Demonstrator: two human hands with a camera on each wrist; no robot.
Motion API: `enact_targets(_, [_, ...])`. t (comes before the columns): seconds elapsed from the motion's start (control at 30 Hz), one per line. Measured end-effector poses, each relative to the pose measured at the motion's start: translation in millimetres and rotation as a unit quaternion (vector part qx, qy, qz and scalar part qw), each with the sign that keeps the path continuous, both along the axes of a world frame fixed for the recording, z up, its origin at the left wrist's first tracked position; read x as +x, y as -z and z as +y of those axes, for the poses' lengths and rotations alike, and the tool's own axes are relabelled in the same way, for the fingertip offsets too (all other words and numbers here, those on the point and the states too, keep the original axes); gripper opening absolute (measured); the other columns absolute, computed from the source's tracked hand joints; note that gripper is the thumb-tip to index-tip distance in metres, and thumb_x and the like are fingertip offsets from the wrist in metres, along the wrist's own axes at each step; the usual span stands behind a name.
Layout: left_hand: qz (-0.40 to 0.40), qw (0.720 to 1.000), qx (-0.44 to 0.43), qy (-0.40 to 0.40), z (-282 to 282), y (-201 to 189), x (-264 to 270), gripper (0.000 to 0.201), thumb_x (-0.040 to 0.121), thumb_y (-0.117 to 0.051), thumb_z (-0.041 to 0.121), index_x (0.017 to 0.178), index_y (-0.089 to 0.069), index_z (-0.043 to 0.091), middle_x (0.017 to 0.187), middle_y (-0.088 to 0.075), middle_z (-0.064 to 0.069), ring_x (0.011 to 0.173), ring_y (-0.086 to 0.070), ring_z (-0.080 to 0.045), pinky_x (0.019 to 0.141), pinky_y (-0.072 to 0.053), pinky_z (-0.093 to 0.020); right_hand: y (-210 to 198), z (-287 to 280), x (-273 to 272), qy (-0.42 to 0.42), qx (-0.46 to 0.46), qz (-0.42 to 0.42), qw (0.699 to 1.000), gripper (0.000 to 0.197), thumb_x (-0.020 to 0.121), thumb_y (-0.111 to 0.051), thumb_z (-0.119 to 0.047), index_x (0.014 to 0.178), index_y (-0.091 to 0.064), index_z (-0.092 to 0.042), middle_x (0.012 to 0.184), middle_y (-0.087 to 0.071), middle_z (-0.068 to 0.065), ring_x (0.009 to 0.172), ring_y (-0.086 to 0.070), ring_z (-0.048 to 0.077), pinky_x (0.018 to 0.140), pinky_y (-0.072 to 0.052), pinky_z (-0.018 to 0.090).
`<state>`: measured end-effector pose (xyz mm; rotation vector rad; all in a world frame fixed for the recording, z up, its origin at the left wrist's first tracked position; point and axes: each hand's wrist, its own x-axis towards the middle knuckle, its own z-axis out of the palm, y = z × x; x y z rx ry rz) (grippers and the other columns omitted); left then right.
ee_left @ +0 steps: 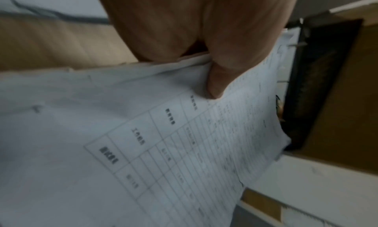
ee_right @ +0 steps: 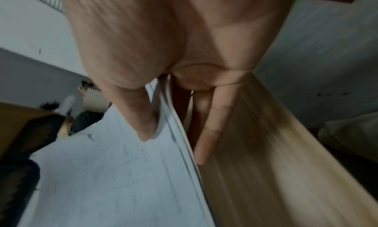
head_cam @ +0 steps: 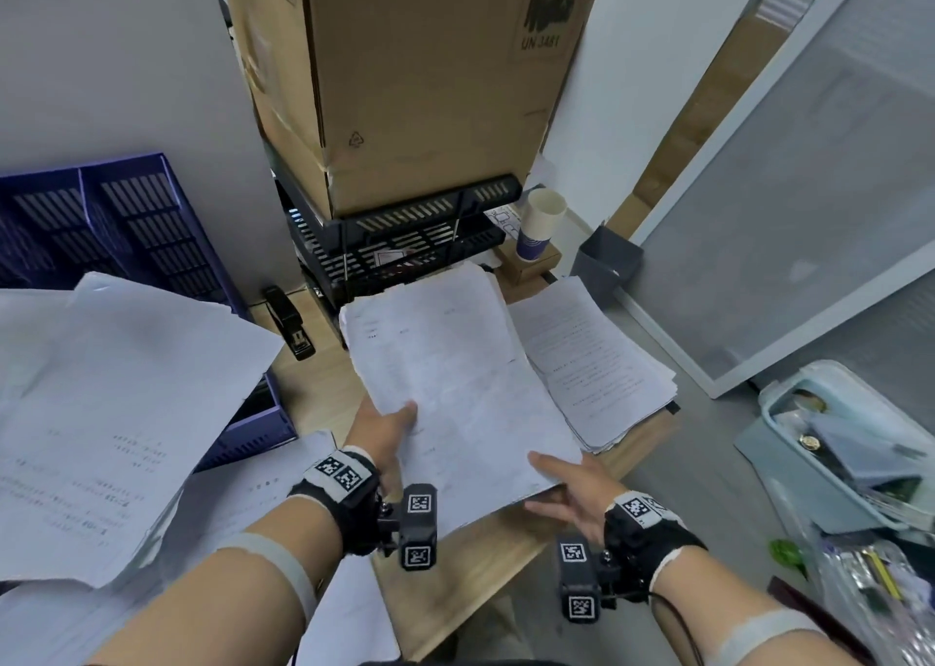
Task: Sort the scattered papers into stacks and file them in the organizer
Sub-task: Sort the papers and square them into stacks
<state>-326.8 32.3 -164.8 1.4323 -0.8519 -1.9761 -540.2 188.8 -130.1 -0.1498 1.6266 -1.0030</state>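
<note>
Both hands hold one stack (head_cam: pixel 455 377) of printed sheets above the bench (head_cam: pixel 475 539), tilted so its far end points at 12 o'clock toward the black organizer (head_cam: pixel 405 240). The left hand (head_cam: pixel 382 432) pinches the stack's left edge, thumb (ee_left: pixel 220 78) on the top sheet and fingers hidden beneath. The right hand (head_cam: pixel 569 488) grips the near right corner, thumb (ee_right: pixel 141 117) on top and fingers (ee_right: pixel 210 130) underneath. A second pile (head_cam: pixel 597 361) lies flat on the bench at 2 o'clock from the held stack, partly under it. Loose papers (head_cam: pixel 111 412) spread at 9 o'clock, overlapping a purple tray (head_cam: pixel 121 230). A stapler (head_cam: pixel 291 321) lies between that tray and the organizer. A cardboard box (head_cam: pixel 415 73) sits on top of the organizer, with a paper cup (head_cam: pixel 539 222) at its right.
</note>
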Motion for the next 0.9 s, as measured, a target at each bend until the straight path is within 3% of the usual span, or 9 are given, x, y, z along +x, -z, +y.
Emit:
enact_targets(0.2, [0.122,0.991,-0.057,0.026,-0.1,-49.8,-61.3,0.043,0.094,-0.058,0.005,0.135,-0.051,0.015,0.125,-0.068,-0.012,0.109,-0.067,-0.035,0.091,-0.054,-0.056,-37.3,-8.8,-32.0,0.178,-0.090,0.070,0.977,0.018,0.085,-0.070,-0.006,0.100,-0.065,-0.015,0.101,-0.071,0.002,0.089,-0.065,0.023,0.061,-0.058,0.033])
enact_targets(0.33, [0.167,0.974,-0.084,0.127,-2.5,-88.4,-101.0,0.048,0.093,-0.064,0.016,0.138,-0.047,0.019,0.129,-0.066,-0.004,0.115,-0.066,-0.028,0.095,-0.053,-0.053,-61.1,-15.5,-81.6,0.258,-0.124,0.156,0.945,0.017,0.087,-0.069,-0.012,0.104,-0.069,-0.011,0.083,-0.072,-0.001,0.063,-0.056,0.018,0.040,-0.041,0.020])
enact_targets(0.47, [0.118,0.969,-0.052,0.212,-7.7,-94.0,-112.3,0.064,0.089,-0.069,0.027,0.144,-0.038,0.021,0.134,-0.061,0.001,0.122,-0.059,-0.018,0.085,-0.056,-0.042,-65.3,-20.9,-126.7,0.319,-0.064,0.200,0.924,0.037,0.080,-0.075,-0.026,0.112,-0.056,-0.020,0.087,-0.068,0.004,0.067,-0.058,0.021,0.056,-0.051,0.028])
enact_targets(0.57, [0.058,0.977,-0.055,0.199,-5.6,-81.1,-92.6,0.058,0.091,-0.067,0.023,0.143,-0.043,0.022,0.137,-0.054,0.000,0.127,-0.052,-0.019,0.089,-0.054,-0.042,-29.1,-18.3,-146.5,0.299,0.041,0.249,0.920,0.075,0.052,-0.078,-0.049,0.111,-0.043,-0.018,0.082,-0.058,0.010,0.068,-0.058,0.027,0.066,-0.050,0.041])
enact_targets(0.6, [0.037,0.980,-0.060,0.185,-4.5,-74.5,-82.0,0.048,0.092,-0.066,0.020,0.138,-0.050,0.021,0.135,-0.055,-0.001,0.125,-0.053,-0.020,0.090,-0.054,-0.042,-12.5,-20.0,-147.0,0.283,0.067,0.259,0.921,0.075,0.051,-0.077,-0.050,0.109,-0.041,-0.018,0.080,-0.055,0.010,0.067,-0.056,0.027,0.068,-0.050,0.044])
enact_targets(0.7, [-0.068,0.978,-0.144,0.135,-4.2,-58.0,-38.0,0.023,0.090,-0.066,0.013,0.111,-0.064,0.023,0.126,-0.062,-0.008,0.109,-0.061,-0.017,0.091,-0.052,-0.038,5.6,-29.0,-96.9,0.195,0.078,0.242,0.947,0.058,0.073,-0.074,-0.038,0.117,-0.040,-0.020,0.089,-0.061,0.015,0.073,-0.061,0.029,0.085,-0.053,0.049])
enact_targets(0.73, [-0.140,0.961,-0.206,0.117,-6.4,-55.3,-19.6,0.021,0.088,-0.067,0.012,0.106,-0.064,0.023,0.122,-0.064,-0.008,0.105,-0.061,-0.017,0.093,-0.051,-0.036,12.1,-33.1,-78.5,0.163,0.074,0.231,0.956,0.055,0.077,-0.072,-0.036,0.120,-0.041,-0.022,0.094,-0.062,0.015,0.074,-0.063,0.027,0.086,-0.054,0.048])
enact_targets(0.8, [-0.312,0.890,-0.320,0.090,-10.7,-54.1,23.0,0.029,0.082,-0.070,0.013,0.109,-0.061,0.020,0.119,-0.059,-0.005,0.110,-0.056,-0.022,0.098,-0.046,-0.036,29.2,-45.3,-43.5,0.092,0.068,0.205,0.972,0.054,0.076,-0.069,-0.037,0.122,-0.045,-0.022,0.097,-0.065,0.012,0.073,-0.065,0.023,0.079,-0.057,0.045])
enact_targets(0.9, [-0.529,0.751,-0.393,0.036,-9.9,-60.8,90.1,0.057,0.071,-0.074,0.024,0.124,-0.053,0.022,0.132,-0.046,-0.008,0.122,-0.044,-0.030,0.101,-0.041,-0.043,44.7,-65.0,10.9,-0.001,0.045,0.167,0.985,0.040,0.082,-0.064,-0.021,0.120,-0.052,-0.015,0.079,-0.065,0.012,0.054,-0.055,0.022,0.047,-0.045,0.029])
